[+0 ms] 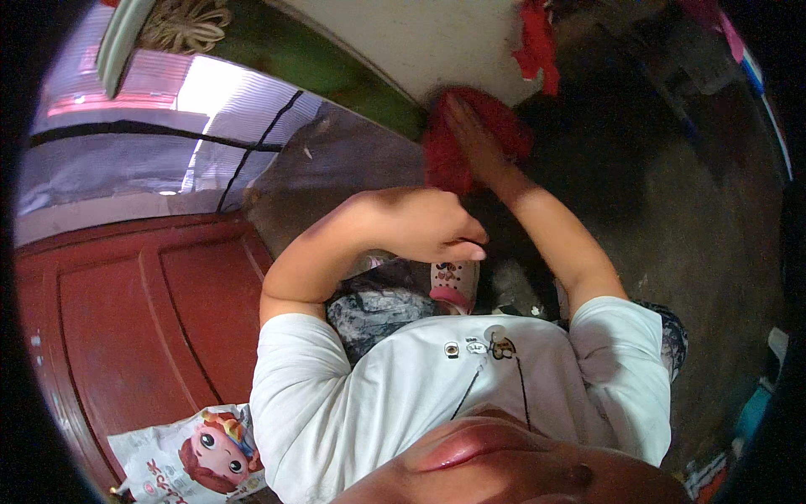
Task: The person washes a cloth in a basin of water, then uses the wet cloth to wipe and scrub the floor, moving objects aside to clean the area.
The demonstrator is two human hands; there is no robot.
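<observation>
My right hand [473,135] is stretched forward with its fingers extended along a dark red cloth [444,157]. The cloth lies over the near corner of a pale flat surface [378,47] with a green side [327,75], and part of it hangs down. The hand is somewhat blurred, and its palm side is hidden against the cloth. Nearer my chest, my left hand [434,225] is bent inward with its fingers curled, and nothing shows in it. Below it, a pale clog with a pink strap [453,286] appears on my foot.
A red panelled door [113,315] stands at the left, with a printed plastic bag [214,450] near its lower end. Coiled cord [186,25] hangs at the upper left. A bright red cloth strip [538,47] hangs at the top, and dark floor [680,252] spreads at the right.
</observation>
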